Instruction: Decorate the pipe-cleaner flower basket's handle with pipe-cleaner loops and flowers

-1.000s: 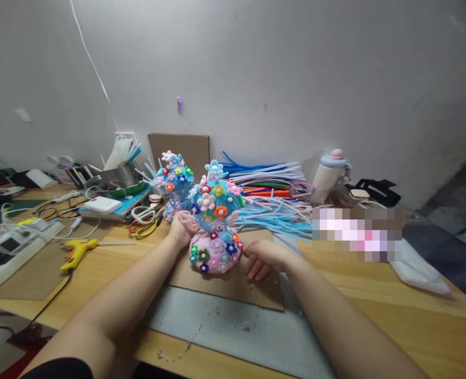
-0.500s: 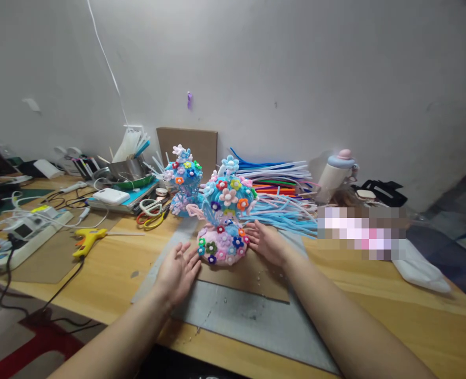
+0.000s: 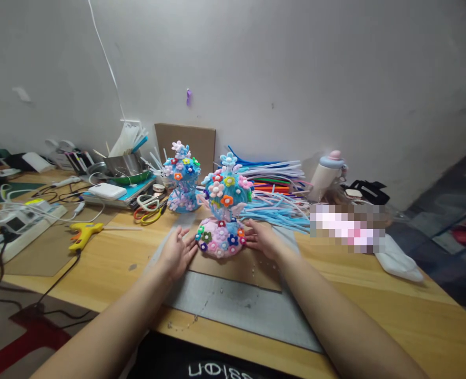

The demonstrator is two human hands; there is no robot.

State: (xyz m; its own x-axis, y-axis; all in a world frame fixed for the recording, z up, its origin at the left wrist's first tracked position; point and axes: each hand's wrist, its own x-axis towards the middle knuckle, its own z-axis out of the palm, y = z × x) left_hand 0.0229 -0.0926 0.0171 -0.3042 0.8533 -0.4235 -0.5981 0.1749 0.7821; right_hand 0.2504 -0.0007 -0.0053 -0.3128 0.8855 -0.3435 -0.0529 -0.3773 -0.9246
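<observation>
A flower-covered ornament with a round pink base and a blue domed top stands upright on a brown cardboard sheet. My left hand is beside the left of its base, palm turned inward and fingers spread. On the other side, my right hand has its fingers stretched out at the base's right edge. Both hands are open, and neither grips the ornament. A similar blue and pink ornament stands behind it to the left.
Bundles of coloured fuzzy stems lie behind. At left are a yellow glue gun, scissors, a power strip and cables. To the right stand a bottle and a white bag. A grey mat lies under the cardboard.
The near ornament has turned, so its top flowers face differently. My hands remain open beside its base. The whole view has shifted slightly.
</observation>
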